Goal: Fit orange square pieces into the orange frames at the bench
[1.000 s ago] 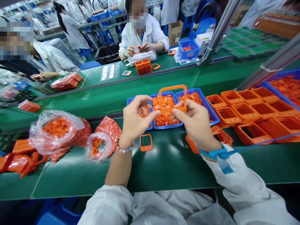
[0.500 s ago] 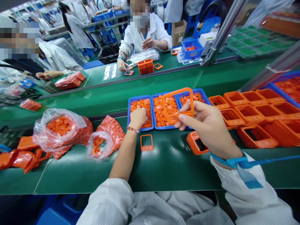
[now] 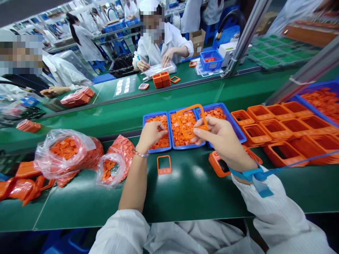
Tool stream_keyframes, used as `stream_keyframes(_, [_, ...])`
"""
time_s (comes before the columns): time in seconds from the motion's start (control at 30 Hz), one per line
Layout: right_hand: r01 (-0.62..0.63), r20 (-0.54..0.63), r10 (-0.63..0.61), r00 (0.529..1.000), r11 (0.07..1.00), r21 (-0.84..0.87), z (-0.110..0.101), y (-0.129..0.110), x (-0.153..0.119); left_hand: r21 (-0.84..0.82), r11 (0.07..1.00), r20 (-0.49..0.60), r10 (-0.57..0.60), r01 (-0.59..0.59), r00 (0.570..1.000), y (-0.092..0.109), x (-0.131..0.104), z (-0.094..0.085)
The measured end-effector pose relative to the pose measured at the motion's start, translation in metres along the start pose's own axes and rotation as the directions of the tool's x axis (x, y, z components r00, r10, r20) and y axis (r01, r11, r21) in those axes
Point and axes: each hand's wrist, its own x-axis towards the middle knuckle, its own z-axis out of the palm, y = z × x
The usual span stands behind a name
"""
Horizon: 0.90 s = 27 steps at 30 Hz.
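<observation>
Nearest you on the green desk [image 3: 185,197], a loose orange frame [image 3: 164,171] lies flat just in front of three blue trays [image 3: 185,146], perhaps set apart to stay in easy reach. Beyond it, your right hand [image 3: 219,138] pinches a second orange frame [image 3: 203,116] by its lower right corner, raised before the trays; that grip seems chosen to leave the opening uncovered. This frame is a thin, bright rounded rectangle, slightly tilted, with a large window and a broader bottom band. Your left hand [image 3: 151,135] is over the leftmost tray, fingers curled above small orange pieces [image 3: 162,141]; whether it grips one cannot be told. The trays stand side by side, likely for quick picking. To the right, stacked frames [image 3: 256,140] line up in rows, probably for order. Farther off, a co-worker [image 3: 173,40] bends over another desk [image 3: 106,93]
</observation>
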Motion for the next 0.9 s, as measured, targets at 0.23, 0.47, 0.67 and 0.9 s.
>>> stream_keyframes(0.23, [-0.001, -0.015, 0.002, 1.0, 1.0, 0.029, 0.001, 0.011, 0.007, -0.395, 0.849, -0.258, 0.265, -0.352, 0.929, 0.053, -0.047, -0.026])
stream_keyframes(0.47, [0.057, -0.001, -0.057, 0.998, 0.998, 0.009, 0.004, 0.01, 0.002, -0.237, 0.862, -0.396, 0.336, -0.448, 0.855, 0.073, -0.047, -0.007])
stream_keyframes(0.67, [0.124, -0.054, -0.128, 0.99, 0.99, -0.072, 0.008, 0.013, -0.002, -0.252, 0.89, -0.515, 0.21, -0.381, 0.831, 0.075, -0.044, 0.004])
stream_keyframes(0.9, [0.1, -0.062, -0.096, 0.993, 0.993, 0.059, 0.009, 0.009, -0.006, -0.669, 0.701, -0.239, 0.112, -0.247, 0.965, 0.08, -0.04, 0.011])
